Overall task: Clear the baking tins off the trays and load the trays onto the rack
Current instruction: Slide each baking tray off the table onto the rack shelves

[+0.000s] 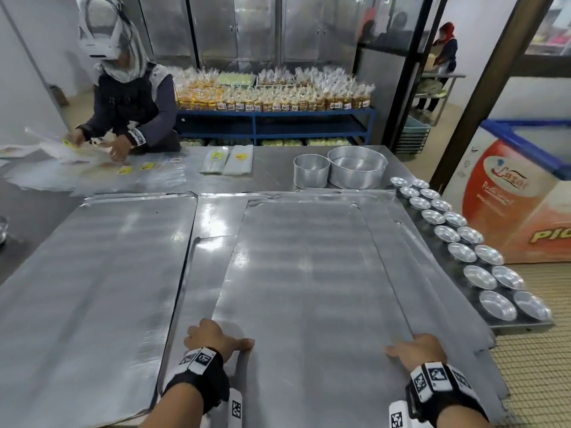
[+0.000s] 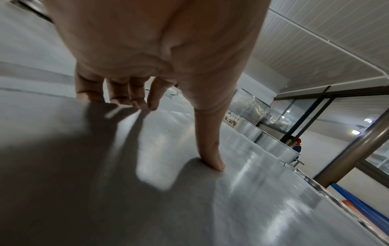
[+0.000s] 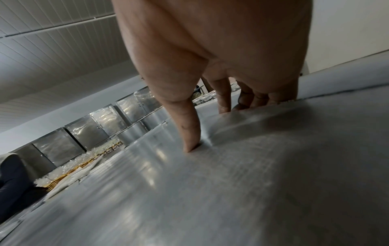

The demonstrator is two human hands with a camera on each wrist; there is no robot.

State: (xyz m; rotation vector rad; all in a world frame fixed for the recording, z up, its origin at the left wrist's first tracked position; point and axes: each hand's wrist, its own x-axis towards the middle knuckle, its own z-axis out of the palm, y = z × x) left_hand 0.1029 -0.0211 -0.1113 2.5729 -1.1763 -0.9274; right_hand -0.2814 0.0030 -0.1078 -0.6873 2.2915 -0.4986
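A bare flat metal tray [image 1: 309, 273] lies on top of a fanned stack of trays [image 1: 438, 291] in front of me. My left hand [image 1: 216, 335] grips its left edge near the front, thumb [image 2: 210, 158] pressed on top and fingers [image 2: 126, 99] curled over the rim. My right hand [image 1: 414, 345] grips the right edge the same way, its thumb [image 3: 191, 141] on the surface and fingers [image 3: 252, 103] hooked over the edge. Several small round baking tins [image 1: 463, 236] sit in two rows along the table's right edge.
A second large tray [image 1: 92, 288] lies to the left. Two round cake tins [image 1: 310, 174] [image 1: 357, 166] stand behind the stack. Another person [image 1: 129, 97] sorts plastic bags at the far left. A chest freezer [image 1: 509, 196] stands right, and a dark tray rack [image 1: 412, 139] by the doorway.
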